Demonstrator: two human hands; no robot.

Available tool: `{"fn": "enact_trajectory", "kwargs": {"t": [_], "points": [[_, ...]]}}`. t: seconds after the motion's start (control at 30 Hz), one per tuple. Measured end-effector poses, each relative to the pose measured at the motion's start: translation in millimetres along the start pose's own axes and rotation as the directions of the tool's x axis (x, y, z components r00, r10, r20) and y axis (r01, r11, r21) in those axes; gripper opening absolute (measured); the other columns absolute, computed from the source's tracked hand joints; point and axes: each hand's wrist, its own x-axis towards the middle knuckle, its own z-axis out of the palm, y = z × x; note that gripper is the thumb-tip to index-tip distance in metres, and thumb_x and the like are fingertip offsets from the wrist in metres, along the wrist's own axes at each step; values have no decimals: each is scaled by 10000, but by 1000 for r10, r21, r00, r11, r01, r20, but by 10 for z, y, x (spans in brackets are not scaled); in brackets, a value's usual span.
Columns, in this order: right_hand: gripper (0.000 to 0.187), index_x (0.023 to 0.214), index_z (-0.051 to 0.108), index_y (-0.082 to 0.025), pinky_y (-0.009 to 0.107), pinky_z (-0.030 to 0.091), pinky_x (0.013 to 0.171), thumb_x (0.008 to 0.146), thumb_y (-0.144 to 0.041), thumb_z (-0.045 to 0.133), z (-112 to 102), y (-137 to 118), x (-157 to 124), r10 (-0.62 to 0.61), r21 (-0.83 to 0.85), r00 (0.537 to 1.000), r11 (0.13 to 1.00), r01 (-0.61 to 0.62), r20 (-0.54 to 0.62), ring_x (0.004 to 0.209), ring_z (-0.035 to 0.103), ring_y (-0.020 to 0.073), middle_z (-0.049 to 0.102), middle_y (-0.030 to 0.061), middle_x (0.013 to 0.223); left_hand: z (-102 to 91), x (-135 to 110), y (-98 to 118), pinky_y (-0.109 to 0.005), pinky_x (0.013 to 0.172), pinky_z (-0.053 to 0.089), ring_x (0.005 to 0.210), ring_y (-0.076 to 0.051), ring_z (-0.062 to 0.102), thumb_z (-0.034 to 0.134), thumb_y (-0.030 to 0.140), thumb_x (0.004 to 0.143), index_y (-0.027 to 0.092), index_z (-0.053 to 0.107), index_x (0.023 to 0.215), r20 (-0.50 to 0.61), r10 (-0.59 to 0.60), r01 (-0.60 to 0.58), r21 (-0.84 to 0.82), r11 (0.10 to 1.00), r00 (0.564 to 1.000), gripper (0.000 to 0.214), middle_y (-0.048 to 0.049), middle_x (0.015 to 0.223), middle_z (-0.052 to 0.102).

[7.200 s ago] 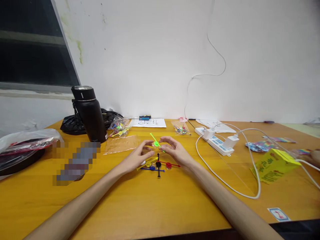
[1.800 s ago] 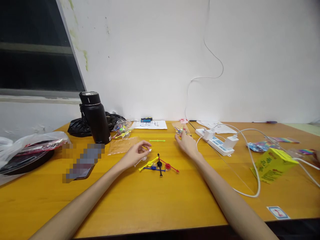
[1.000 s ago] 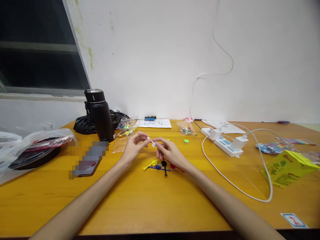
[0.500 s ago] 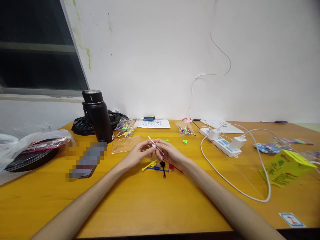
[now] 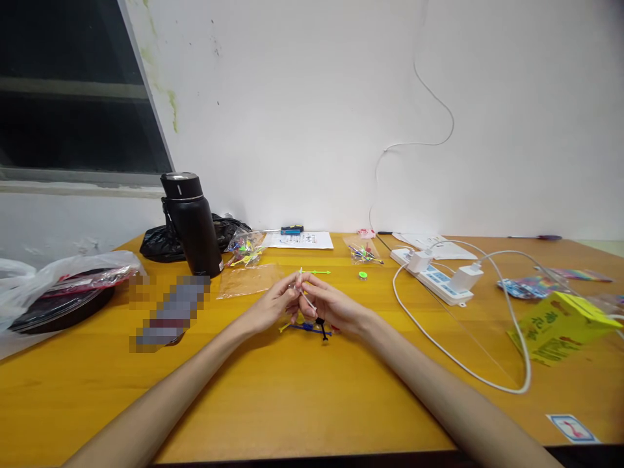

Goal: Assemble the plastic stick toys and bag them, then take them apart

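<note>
My left hand [image 5: 272,304] and my right hand [image 5: 338,305] meet above the middle of the table, fingers closed around a white plastic arrow spinner [image 5: 309,301]. Its tip pokes up between my fingertips and its tail slants down toward my right palm; the centre is covered by my fingers. On the table just below lie a blue arrow spinner [image 5: 306,327] and a black one [image 5: 325,333], with bits of yellow and red ones partly hidden by my hands. A green arrow [image 5: 316,272] lies behind my fingers, and a green disc [image 5: 363,275] sits farther right.
A black bottle [image 5: 195,227] and a blurred-out flat object [image 5: 170,312] are at left. Bags of coloured spinners [image 5: 244,248], paper [image 5: 299,240] and a screwdriver [image 5: 291,230] lie toward the wall. At right are a power strip [image 5: 444,286], looping white cable [image 5: 524,364] and yellow box [image 5: 560,328].
The white spinner has turned more upright at its tip, and my fingers have closed further over its centre. Both hands sit slightly lower, covering more of the yellow and red spinners.
</note>
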Motion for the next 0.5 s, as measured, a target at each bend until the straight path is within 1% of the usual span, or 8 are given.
{"fn": "enact_trajectory", "kwargs": {"t": [0.07, 0.13, 0.27, 0.37, 0.5], "points": [[219, 1001, 515, -236, 273, 472, 723, 964, -438, 592, 25, -17, -11, 8, 1, 1000, 1000, -8, 24, 542, 459, 96, 548, -64, 605, -1, -13, -4, -261, 592, 417, 630, -137, 551, 559, 701, 861, 184, 550, 1188, 29, -17, 17, -16, 1000, 999, 612, -45, 759, 651], [215, 996, 510, -241, 304, 493, 768, 964, -436, 594, 47, -37, -21, 19, -8, 999, 1000, -19, 33, 542, 465, 96, 547, -68, 609, -3, -11, -2, -262, 589, 418, 660, -160, 593, 544, 717, 858, 181, 525, 1256, 51, -41, 43, -38, 998, 998, 667, -57, 755, 659], [239, 1002, 503, -253, 369, 511, 842, 962, -470, 593, 61, -42, -22, 22, -28, 999, 999, -20, 48, 535, 463, 98, 542, -77, 590, -4, 3, 20, -257, 580, 420, 705, -194, 644, 547, 737, 842, 178, 510, 1285, 77, -63, 68, -63, 996, 995, 715, -71, 744, 669], [259, 1002, 497, -255, 393, 519, 861, 957, -490, 597, 58, -29, -19, 20, -33, 998, 999, -18, 60, 518, 452, 97, 536, -86, 561, 7, -4, 27, -253, 588, 426, 720, -195, 655, 559, 753, 819, 187, 536, 1223, 84, -83, 90, -77, 993, 993, 696, -68, 749, 668], [268, 993, 486, -247, 388, 533, 835, 970, -498, 576, 63, -32, -41, 62, -37, 992, 998, -59, 105, 462, 402, 85, 510, -103, 506, 41, -30, -2, -264, 571, 438, 604, -152, 582, 523, 774, 822, 183, 580, 1010, 53, -127, 131, -82, 988, 991, 623, -54, 707, 639]]}}
